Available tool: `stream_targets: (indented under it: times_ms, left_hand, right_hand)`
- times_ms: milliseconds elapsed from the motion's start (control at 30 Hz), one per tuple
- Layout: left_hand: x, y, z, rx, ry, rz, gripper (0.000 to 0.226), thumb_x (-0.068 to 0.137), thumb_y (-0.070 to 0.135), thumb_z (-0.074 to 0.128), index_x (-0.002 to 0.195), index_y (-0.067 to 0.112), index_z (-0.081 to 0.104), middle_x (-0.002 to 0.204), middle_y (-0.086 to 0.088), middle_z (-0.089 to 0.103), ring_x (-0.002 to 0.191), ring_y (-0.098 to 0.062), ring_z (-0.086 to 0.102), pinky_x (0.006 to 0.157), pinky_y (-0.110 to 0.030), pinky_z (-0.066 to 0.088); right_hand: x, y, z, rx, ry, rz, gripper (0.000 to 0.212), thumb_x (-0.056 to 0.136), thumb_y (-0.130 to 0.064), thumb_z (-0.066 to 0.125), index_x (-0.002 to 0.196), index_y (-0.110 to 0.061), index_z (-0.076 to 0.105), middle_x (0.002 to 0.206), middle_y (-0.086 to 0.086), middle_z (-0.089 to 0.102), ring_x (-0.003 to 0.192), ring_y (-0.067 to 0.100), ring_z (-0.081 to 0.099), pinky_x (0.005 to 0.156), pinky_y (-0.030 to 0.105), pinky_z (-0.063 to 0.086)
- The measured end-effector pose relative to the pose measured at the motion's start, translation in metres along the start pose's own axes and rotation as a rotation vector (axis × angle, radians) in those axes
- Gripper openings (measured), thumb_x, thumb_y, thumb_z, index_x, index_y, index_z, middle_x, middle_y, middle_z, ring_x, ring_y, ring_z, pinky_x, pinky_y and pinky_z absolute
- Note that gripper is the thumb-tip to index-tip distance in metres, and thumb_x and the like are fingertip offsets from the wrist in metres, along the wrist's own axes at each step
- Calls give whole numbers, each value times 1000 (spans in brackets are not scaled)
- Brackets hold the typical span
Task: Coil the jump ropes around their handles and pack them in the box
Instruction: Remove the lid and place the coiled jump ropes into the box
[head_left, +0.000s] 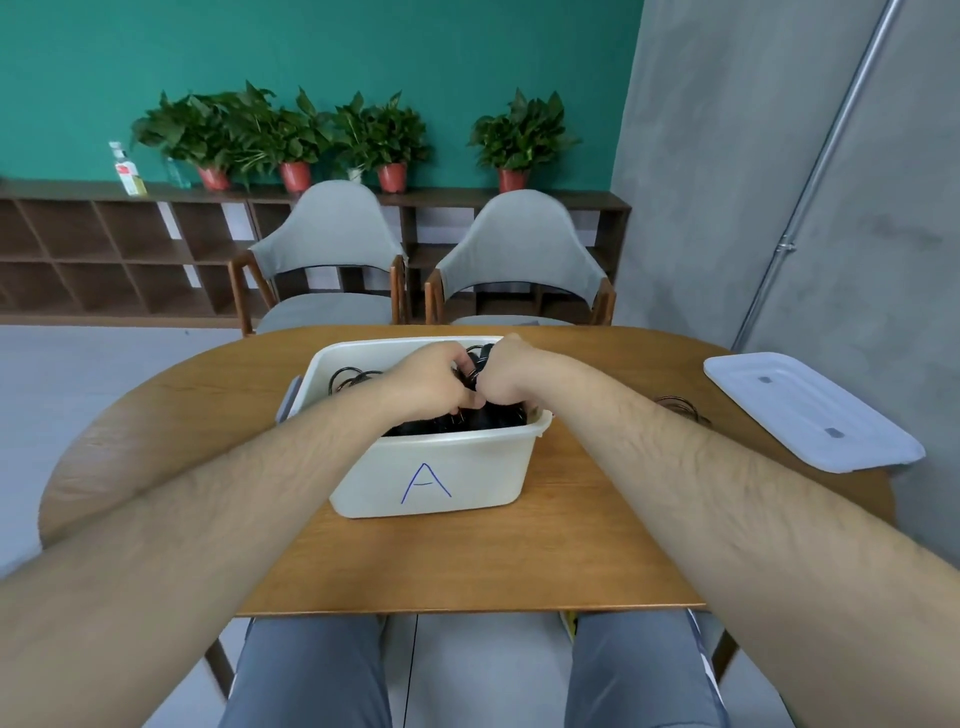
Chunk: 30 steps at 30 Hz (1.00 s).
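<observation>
While both forearms reach across the table (467, 561), the left hand (434, 382) and right hand (506, 376) meet over the white box (467, 467) (a blue A marks its near wall), touching each other, fingers curled round a black jump rope (475, 364) between them. Beneath the hands, more black ropes (457, 423) fill the box, thin loops showing at its left end. A loose rope (680, 408) lies on the table right of the box, near the lid (810, 410).

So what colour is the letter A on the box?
Blue: the letter A on the white box; head view.
</observation>
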<state>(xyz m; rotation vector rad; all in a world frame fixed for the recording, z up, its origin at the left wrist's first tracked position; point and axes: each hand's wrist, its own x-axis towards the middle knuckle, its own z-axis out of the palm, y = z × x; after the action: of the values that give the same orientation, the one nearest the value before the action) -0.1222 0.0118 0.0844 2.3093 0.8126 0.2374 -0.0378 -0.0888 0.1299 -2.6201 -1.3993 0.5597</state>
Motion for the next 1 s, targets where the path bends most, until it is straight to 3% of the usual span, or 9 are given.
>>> stream_targets:
  times_ms: [100, 167, 300, 433, 533, 633, 700, 800, 1000]
  left_hand:
    - [1, -2, 1, 126, 26, 58, 28, 76, 26, 87, 89, 26, 62, 96, 1, 69, 90, -21, 64, 81, -33, 54]
    - [3, -6, 3, 173, 12, 98, 25, 76, 28, 87, 87, 25, 65, 94, 2, 67, 91, -21, 63, 78, -31, 50]
    - [3, -10, 7, 235, -10, 182, 28, 79, 27, 84, 103, 17, 73, 111, 3, 61, 104, -20, 60, 93, -36, 50]
    - [4, -13, 10, 288, 3, 195, 25, 86, 28, 77, 108, 18, 71, 105, 3, 69, 101, -20, 62, 82, -29, 46]
    - [4, -14, 7, 297, 20, 161, 30, 85, 35, 78, 110, 22, 67, 106, 6, 69, 101, -20, 61, 87, -32, 48]
    - [5, -13, 7, 310, 6, 136, 37, 86, 42, 77, 115, 26, 62, 111, 10, 66, 104, -16, 58, 94, -34, 45]
    - [9, -15, 8, 321, -17, 140, 42, 85, 49, 75, 116, 27, 60, 116, 11, 66, 108, -16, 57, 99, -34, 42]
    - [15, -18, 10, 385, -52, 151, 43, 88, 55, 70, 119, 28, 59, 119, 10, 65, 112, -17, 55, 99, -32, 37]
    - [23, -12, 19, 580, -103, 166, 30, 99, 40, 55, 125, 25, 55, 116, 3, 67, 112, -23, 54, 94, -31, 29]
  right_hand:
    - [-3, -5, 4, -187, -8, -10, 38, 105, -23, 46, 136, 0, 47, 91, 8, 53, 92, 24, 53, 83, 30, 46]
    - [2, -6, 7, -260, -40, -18, 37, 105, -24, 48, 134, -2, 52, 91, 8, 52, 89, 23, 52, 87, 32, 49]
    - [14, -7, 15, -416, -98, -13, 35, 103, -20, 50, 134, -4, 54, 82, 6, 47, 92, 25, 51, 85, 37, 48]
    - [23, -7, 28, -685, -5, -9, 38, 99, -23, 49, 136, -16, 54, 109, 5, 52, 115, 27, 46, 84, 34, 43]
    - [32, -5, 32, -689, 98, 7, 46, 94, -32, 58, 138, -23, 53, 129, 7, 45, 125, 30, 31, 98, 36, 37]
    - [40, 2, 32, -688, 42, -19, 37, 96, -32, 54, 132, -24, 57, 110, 1, 50, 130, 30, 28, 101, 40, 33]
    - [40, 10, 29, -696, 26, -30, 22, 100, -40, 50, 113, -24, 59, 100, -2, 47, 136, 28, 27, 107, 42, 28]
    - [39, 14, 24, -696, 0, -67, 24, 103, -48, 42, 92, -27, 46, 96, -4, 49, 137, 25, 28, 111, 44, 23]
    - [57, 18, 32, -673, -53, -108, 39, 103, -58, 35, 114, -29, 59, 79, -8, 43, 129, 24, 33, 110, 46, 21]
